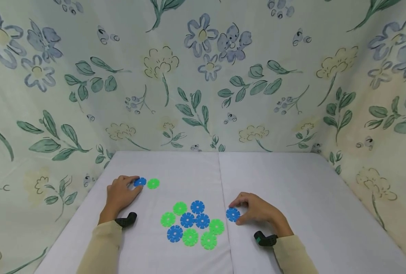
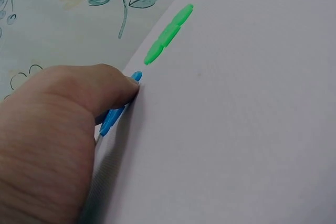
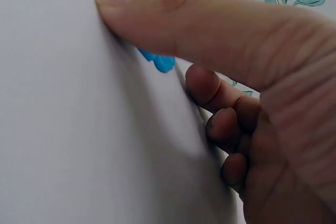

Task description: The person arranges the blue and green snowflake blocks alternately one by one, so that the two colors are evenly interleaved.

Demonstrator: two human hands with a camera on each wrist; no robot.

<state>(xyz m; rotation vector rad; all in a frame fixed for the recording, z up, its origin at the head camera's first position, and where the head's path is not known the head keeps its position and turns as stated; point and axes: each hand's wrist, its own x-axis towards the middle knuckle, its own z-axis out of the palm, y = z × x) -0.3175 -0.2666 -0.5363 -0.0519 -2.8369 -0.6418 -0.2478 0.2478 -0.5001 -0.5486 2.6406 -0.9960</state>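
At the left of the table, my left hand (image 1: 120,195) holds a blue notched disc (image 1: 140,182) between its thumb and fingers. In the left wrist view that blue disc (image 2: 112,120) shows edge-on behind the thumb, close to the cloth. Just right of it lies a green notched disc (image 1: 153,183). My right hand (image 1: 260,210) pinches another blue notched disc (image 1: 233,214) by its edges, right of the middle pile. Its thumb covers part of this blue disc (image 3: 164,64) in the right wrist view, with the other fingers curled below.
Between the hands lies a loose group of several green discs (image 1: 190,237) and blue discs (image 1: 175,233), some overlapping or touching. White cloth (image 1: 292,179) covers the table, with a seam near its middle. A floral curtain (image 1: 196,76) surrounds the back and sides.
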